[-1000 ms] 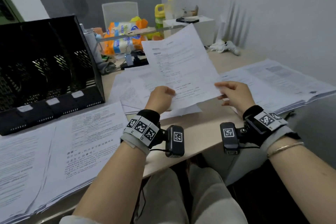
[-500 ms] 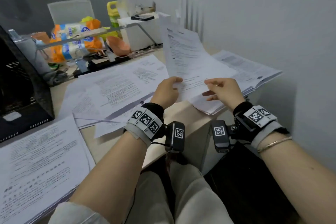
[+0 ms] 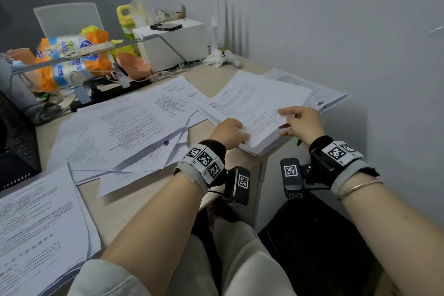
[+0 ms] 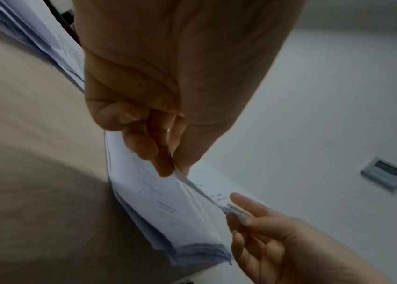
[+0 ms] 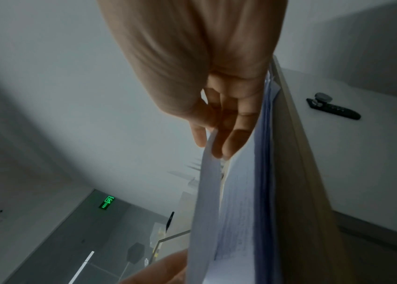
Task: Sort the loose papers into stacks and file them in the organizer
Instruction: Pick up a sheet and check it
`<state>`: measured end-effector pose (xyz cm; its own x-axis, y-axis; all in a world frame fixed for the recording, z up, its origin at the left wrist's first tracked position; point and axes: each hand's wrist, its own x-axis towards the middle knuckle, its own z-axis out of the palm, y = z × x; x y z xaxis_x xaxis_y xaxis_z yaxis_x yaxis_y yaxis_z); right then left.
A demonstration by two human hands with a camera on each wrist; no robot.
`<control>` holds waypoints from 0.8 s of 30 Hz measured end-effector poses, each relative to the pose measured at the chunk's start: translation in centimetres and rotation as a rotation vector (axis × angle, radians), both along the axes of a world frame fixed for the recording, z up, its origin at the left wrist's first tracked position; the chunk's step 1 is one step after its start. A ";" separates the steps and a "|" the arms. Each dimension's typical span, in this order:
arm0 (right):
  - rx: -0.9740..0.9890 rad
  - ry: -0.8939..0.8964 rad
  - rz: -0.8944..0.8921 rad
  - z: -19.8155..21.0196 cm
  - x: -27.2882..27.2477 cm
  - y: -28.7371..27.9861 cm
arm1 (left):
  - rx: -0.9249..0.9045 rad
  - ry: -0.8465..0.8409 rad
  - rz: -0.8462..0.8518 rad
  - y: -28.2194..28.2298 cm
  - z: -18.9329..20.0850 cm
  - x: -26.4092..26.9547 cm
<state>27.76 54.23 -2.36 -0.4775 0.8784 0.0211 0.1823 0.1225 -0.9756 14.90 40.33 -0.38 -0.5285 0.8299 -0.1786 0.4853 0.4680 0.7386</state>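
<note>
Above right-hand stack (image 3: pixel 258 145), sheet (image 3: pixel 259 101) pinched in left hand (image 3: pixel 228 133) grip and right hand (image 3: pixel 300 122) grip, organizer (image 3: pixel 16 142) contents hidden.

At the far end of the light wooden desk (image 3: pixel 211 79) stands a white box (image 3: pixel 175 43) with a dark phone (image 3: pixel 165 26) lying on top. Left of it a salmon-pink plastic bowl (image 3: pixel 133 65) tilts on its side, near an orange-and-blue pack of tissue rolls (image 3: pixel 72 60). A yellow-green bottle (image 3: pixel 125 19) stands behind, and a white mesh chair back (image 3: pixel 68 19) against the grey wall.
</note>
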 end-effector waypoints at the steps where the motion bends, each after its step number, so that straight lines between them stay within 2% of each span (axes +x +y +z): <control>1: 0.003 -0.015 -0.009 -0.4 0.1 0.3 | -0.006 -0.002 -0.004 0.1 -0.1 0.1; 7: -0.034 -0.010 -0.060 -1.7 0.3 1.1 | -0.086 0.028 -0.006 1.0 -0.8 0.5; 11: 0.032 -0.052 -0.113 -1.9 0.2 1.0 | -0.173 0.055 -0.005 1.0 -1.0 0.6; 15: 0.097 -0.092 -0.200 -1.7 0.3 0.8 | -0.242 0.070 -0.084 0.4 -0.9 0.6; 20: 0.128 0.020 -0.217 -1.1 0.0 -0.4 | -0.193 0.110 -0.079 -0.2 -0.5 0.5; 24: 0.156 0.030 -0.132 -0.3 -1.4 -2.1 | -0.119 0.128 -0.056 -2.0 0.5 -0.2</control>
<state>26.41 52.09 -2.65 -0.3552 0.9184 0.1745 0.1783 0.2498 -0.9517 14.72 38.35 0.14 -0.5065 0.8358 -0.2120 0.5993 0.5180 0.6103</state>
